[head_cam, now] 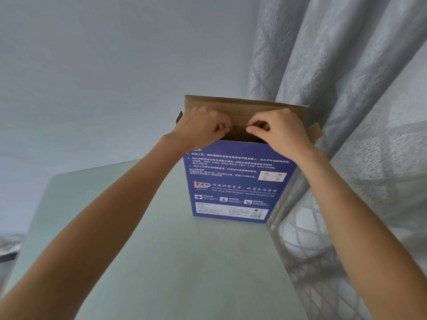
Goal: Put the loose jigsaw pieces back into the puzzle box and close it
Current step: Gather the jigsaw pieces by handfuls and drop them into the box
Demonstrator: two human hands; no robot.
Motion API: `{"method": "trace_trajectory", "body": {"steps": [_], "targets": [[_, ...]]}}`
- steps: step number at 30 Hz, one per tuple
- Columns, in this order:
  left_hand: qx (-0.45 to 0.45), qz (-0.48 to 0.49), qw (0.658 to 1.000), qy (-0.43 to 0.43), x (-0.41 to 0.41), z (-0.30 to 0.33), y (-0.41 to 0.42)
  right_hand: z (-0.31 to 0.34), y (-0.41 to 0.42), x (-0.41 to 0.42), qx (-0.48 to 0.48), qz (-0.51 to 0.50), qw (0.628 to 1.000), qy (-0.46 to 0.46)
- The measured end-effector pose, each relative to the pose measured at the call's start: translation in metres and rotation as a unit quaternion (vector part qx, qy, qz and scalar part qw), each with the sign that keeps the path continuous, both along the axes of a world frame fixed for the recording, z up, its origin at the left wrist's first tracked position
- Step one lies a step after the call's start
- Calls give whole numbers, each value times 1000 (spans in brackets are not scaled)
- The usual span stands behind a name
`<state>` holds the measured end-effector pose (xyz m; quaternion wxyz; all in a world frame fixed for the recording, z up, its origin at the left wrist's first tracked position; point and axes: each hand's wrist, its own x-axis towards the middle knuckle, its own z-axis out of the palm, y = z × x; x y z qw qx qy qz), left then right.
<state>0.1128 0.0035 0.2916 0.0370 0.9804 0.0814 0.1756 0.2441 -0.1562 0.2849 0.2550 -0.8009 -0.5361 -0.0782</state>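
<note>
A blue puzzle box (235, 181) stands upright on the pale green table (161, 250), its printed back facing me. Its brown cardboard top flap (245, 105) stands up behind the open mouth, and a small side tab (315, 130) sticks out on the right. My left hand (203, 125) and my right hand (279, 130) are at the top opening, each with fingers curled and pinching the flap's lower edge near the middle. The inside of the box looks dark; no loose pieces show.
A grey patterned curtain (346, 112) hangs directly to the right of the box and brushes the table's right edge. A plain pale wall (104, 65) rises behind. A dark object (9, 255) sits past the table's left edge.
</note>
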Motion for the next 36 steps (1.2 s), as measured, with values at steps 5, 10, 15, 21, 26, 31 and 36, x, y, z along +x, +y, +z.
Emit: {"method": "trace_trajectory", "body": {"steps": [5,10,15,21,26,31,36], "targets": [[42,-2,976,-215,-15,-17,-6,-1,-2,-19,105,3,992,-74],[23,-9,946,-322,-54,-48,-37,-38,-19,-77,198,39,969,-144],[-166,122,955,-213,-154,-126,-78,-133,-40,-164,82,94,992,-30],[-347,322,881,-19,-292,-215,-115,-225,-70,-257,-163,152,957,183],[-385,405,818,138,-388,-277,-159,-276,-91,-317,-349,207,884,232],[-385,370,820,206,-432,-311,-186,-299,-104,-375,-447,212,846,199],[-328,263,862,282,-445,-324,-187,-316,-114,-415,-443,189,870,102]]}}
